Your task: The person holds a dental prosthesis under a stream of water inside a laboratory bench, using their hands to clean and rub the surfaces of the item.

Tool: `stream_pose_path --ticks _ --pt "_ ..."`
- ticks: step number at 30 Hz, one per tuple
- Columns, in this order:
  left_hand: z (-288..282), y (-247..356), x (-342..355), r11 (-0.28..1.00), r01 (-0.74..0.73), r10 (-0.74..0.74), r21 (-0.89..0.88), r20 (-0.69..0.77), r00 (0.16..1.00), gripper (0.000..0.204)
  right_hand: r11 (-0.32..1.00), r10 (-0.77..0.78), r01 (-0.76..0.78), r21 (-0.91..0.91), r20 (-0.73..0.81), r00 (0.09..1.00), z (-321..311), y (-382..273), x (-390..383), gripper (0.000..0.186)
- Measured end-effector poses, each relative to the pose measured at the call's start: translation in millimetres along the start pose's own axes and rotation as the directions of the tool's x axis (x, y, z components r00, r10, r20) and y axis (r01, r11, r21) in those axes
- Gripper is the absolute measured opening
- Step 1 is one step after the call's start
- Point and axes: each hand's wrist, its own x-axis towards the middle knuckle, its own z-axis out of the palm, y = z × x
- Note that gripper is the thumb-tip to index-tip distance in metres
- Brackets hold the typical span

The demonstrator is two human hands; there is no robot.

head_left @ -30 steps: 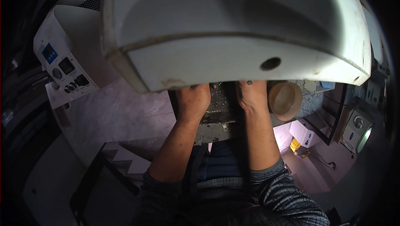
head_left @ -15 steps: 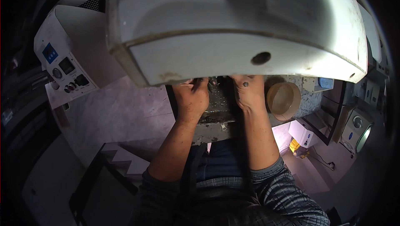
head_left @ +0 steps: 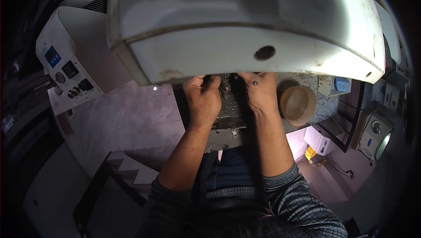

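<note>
At the far left of the frame stands a white control box [head_left: 66,69] with a blue patch, a small dark screen and a row of knobs and buttons. Right of it, across the left middle, lies a pale marbled floor [head_left: 127,124], and below that, in the lower left, a dark frame [head_left: 94,194] with a zigzag edge.

A big white machine housing [head_left: 245,27] fills the upper centre and hides whatever lies under its lower edge; a dark round hole sits in its front face.

Just beneath that edge, in the centre of the frame, the left hand [head_left: 202,102] rests with its fingers curled down onto a dark, grimy metal block [head_left: 230,106]. The fingertips run under the housing, so whether they clamp the block or only press on it cannot be told. The block lies between the two hands, touching both, on a worn grey bench [head_left: 223,139].

The right hand [head_left: 262,95] lies on the block's right side, fingers bent forward under the housing; its grip is likewise hidden.

Right of that hand sits a round tan bowl [head_left: 298,105] on a speckled surface. Further right are small white boxes [head_left: 319,140], and at the far right edge a white unit with a round dial [head_left: 376,128].
</note>
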Motion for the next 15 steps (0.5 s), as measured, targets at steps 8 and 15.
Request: stream_pose_path --ticks 8,15 --pt "2.6 -6.9 -3.4 0.986 0.033 -0.031 -0.165 0.018 0.999 0.029 1.000 -0.011 0.012 -0.022 0.034 0.999 0.5 -2.7 -4.2 0.010" --pt "8.5 -2.2 0.7 0.994 -0.011 0.009 -0.106 -0.020 1.000 0.030 0.997 -0.050 0.054 -0.050 0.086 0.995 -2.9 -1.7 0.1 0.012"
